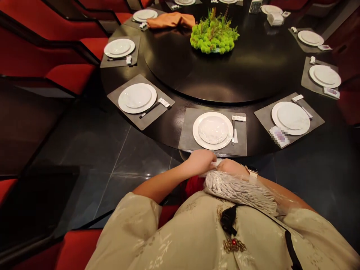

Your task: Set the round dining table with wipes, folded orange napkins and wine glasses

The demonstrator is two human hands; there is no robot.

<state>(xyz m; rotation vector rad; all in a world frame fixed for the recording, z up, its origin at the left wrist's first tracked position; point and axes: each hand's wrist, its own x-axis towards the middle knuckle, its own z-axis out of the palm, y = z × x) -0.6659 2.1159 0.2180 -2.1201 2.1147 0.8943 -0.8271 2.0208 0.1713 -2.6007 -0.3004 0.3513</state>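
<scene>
Just in front of the table edge, my left hand (201,162) and my right hand (232,167) meet with their fingers closed. Between them shows a bit of a small white packet (217,162), mostly covered by the fingers. A clear plastic bag full of thin white wrapped strips (239,189) lies against my body, under my right forearm. Directly beyond my hands is a grey placemat (185,138) with stacked white plates (213,129). On its right side lie black chopsticks (233,133) and a white wrapped piece (239,118).
The round dark table (165,129) carries several more place settings around a raised turntable (197,88). Green moss decoration (214,35) and an orange cloth (171,21) rest there. Red chairs (70,75) stand at left, another chair (80,247) behind me.
</scene>
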